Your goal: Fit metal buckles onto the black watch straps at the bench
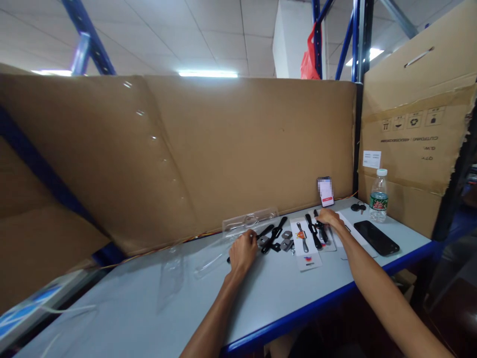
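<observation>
My left hand (243, 251) is closed round a black spokeshave (267, 230), whose handle ends stick out on both sides of the fist. Just right of it lies another black spokeshave (275, 235), beside several loose grey metal plates (286, 242). My right hand (330, 217) reaches to the right-hand group, its fingers bent down at a black spokeshave (321, 231); the fingertips are partly hidden, so I cannot tell how firmly they grip. One more black spokeshave (313, 231) lies beside that. Between the hands is a white printed card (307, 258) picturing such a tool.
Clear plastic blister packs (216, 259) lie at the left and back. To the right are a black phone (376, 237), a water bottle (379, 196), keys (358, 207) and a propped lit phone (325, 192). Cardboard walls (261, 144) enclose the grey table (149, 318).
</observation>
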Demonstrator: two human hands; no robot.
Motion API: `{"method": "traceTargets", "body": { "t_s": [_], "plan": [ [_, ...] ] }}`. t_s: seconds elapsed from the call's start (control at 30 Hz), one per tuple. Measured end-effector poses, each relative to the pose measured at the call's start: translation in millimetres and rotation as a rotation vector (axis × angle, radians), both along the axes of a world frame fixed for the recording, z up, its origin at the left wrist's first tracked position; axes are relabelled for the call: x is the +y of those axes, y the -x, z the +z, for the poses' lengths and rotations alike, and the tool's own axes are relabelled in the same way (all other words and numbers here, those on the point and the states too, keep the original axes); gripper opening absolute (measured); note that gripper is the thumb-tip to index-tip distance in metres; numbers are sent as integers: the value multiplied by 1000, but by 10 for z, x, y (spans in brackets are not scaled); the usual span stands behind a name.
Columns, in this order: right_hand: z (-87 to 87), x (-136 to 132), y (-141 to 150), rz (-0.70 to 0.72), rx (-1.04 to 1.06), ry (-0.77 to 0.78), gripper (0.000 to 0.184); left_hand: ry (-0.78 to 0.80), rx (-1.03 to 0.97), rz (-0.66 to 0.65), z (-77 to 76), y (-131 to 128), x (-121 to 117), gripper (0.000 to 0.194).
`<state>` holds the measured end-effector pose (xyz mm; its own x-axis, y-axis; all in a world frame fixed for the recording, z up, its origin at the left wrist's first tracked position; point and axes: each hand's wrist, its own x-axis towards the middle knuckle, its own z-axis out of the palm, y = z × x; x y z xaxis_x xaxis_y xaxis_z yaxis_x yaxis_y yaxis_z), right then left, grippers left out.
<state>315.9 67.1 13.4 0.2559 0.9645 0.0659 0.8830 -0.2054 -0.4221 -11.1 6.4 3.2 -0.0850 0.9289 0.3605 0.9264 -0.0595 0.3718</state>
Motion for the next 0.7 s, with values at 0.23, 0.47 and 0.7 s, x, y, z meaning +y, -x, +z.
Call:
{"method": "traceTargets", "body": {
  "t_s": [0.23,0.47,0.7],
  "plan": [
    [105,-52,195,-17,-174,-45,33,-18,-109,11,21,10,7,28],
    [-13,-86,514,94,-229,-13,25,-33,-56,-34,-17,-50,2,27],
    [4,-41,515,78,-203,31,26,-26,-38,-61,-45,-103,1,27]
  ]
}}
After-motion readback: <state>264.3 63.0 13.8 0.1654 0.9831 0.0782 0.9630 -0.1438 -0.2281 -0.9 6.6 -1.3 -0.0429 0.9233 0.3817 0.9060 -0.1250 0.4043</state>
